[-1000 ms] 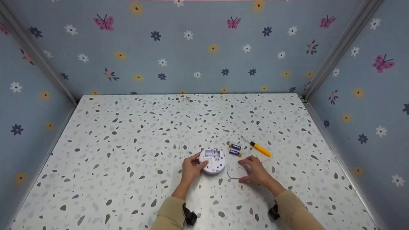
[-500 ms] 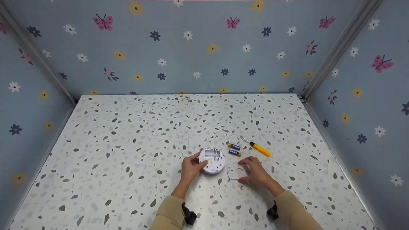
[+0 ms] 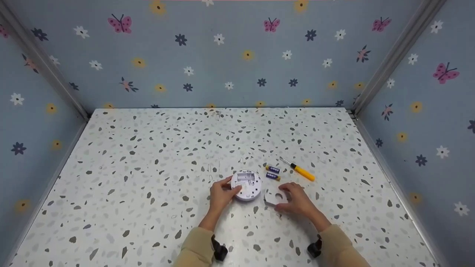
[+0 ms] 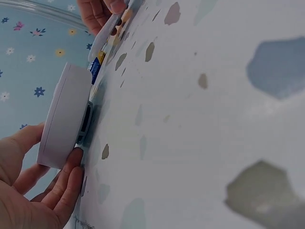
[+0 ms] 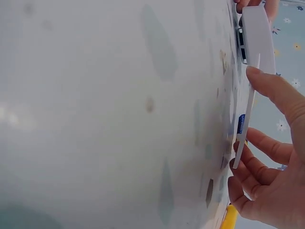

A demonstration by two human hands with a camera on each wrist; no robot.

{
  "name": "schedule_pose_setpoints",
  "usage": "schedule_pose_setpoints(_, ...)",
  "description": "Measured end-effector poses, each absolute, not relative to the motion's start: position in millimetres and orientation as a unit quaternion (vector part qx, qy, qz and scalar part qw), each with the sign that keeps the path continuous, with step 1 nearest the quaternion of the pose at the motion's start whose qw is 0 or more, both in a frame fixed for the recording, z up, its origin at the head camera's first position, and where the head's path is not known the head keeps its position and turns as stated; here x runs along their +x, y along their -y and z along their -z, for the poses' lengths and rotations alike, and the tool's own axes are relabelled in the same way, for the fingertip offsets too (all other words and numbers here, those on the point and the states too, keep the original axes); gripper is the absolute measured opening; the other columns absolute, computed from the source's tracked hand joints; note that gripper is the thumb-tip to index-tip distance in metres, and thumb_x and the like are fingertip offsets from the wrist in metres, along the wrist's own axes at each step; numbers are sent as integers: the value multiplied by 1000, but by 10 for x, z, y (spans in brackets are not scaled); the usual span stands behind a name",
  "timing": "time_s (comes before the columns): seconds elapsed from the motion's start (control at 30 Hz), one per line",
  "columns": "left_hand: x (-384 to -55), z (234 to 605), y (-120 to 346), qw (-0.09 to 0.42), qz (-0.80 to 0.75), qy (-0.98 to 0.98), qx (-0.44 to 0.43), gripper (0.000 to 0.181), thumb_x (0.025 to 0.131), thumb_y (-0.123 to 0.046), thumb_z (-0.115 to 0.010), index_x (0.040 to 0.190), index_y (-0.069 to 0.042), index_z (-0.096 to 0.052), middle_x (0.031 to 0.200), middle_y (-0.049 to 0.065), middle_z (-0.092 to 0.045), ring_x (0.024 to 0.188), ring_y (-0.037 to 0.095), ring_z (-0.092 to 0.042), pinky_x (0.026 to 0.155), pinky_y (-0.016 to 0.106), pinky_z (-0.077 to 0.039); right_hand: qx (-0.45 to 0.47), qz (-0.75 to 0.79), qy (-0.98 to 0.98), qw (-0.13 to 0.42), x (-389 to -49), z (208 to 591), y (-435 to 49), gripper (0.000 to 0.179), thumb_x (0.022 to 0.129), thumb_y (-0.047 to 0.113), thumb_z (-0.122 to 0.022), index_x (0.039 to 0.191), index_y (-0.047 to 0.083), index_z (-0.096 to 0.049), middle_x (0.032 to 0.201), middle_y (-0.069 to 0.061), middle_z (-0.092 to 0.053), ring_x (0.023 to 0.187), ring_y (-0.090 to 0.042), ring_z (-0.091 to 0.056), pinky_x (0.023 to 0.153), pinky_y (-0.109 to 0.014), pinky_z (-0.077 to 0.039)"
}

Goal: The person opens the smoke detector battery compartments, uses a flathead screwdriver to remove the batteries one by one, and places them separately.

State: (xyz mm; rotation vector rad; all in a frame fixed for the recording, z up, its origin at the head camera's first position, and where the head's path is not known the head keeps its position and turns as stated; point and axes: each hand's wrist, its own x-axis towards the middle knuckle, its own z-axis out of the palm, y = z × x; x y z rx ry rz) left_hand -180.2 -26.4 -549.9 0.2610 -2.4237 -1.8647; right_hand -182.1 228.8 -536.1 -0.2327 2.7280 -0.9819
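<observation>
A round white device (image 3: pixel 251 192) with an uncovered battery compartment facing up is held by my left hand (image 3: pixel 221 196), thumb on top and fingers at its left side. In the left wrist view its white side wall (image 4: pixel 66 119) stands a little above the table, with a dark-slotted part underneath. My right hand (image 3: pixel 300 201) pinches a thin white plate (image 3: pixel 271 197) with a round opening, just right of the device and apart from it. The right wrist view has the plate edge-on (image 5: pixel 247 117), thumb at one edge and fingers at the other.
Two blue-and-yellow batteries (image 3: pixel 272 169) lie side by side behind the plate. A yellow-handled screwdriver (image 3: pixel 303 173) lies to their right. The speckled table (image 3: pixel 148 167) is enclosed by blue patterned walls (image 3: pixel 222 55) at the back and sides.
The plate in my right hand has tilted and come up slightly, its white surface and opening showing more clearly. The left hand and device have hardly moved.
</observation>
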Motion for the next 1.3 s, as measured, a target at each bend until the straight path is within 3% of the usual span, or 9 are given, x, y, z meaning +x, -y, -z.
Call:
schedule_pose_setpoints(0.3,-1788,5448,268,38,590,803,72,47,71,-16,-74,112,3,-58,84,10,-63,77,19,-57,67,27,-45,-95,352,-927,89,-1783,5288,-2291,56,63,27,-80,110,7,-56,104,-4,-52,96,-20,-46,88,-39,-37)
schedule_pose_setpoints(0.67,-1816,5423,292,0,573,816,72,49,73,-18,-72,117,0,-56,80,8,-61,66,14,-53,52,23,-45,-88,363,-923,88,-1740,5227,-2245,56,62,27,-80,109,9,-56,103,-2,-52,95,-19,-47,86,-37,-38)
schedule_pose_setpoints(0.97,-1826,5421,296,9,560,824,91,49,71,-20,-74,112,1,-59,86,9,-63,79,20,-58,68,30,-46,-80,375,-919,94,-1717,5196,-2206,59,60,33,-80,110,12,-56,106,-1,-53,97,-19,-46,88,-39,-38)
schedule_pose_setpoints(1.3,-1869,5378,280,38,556,827,78,43,72,-15,-73,108,4,-60,85,12,-62,76,21,-60,67,29,-49,-102,380,-916,76,-1711,5173,-2178,59,59,31,-81,108,10,-57,102,-1,-53,95,-19,-47,84,-37,-39)
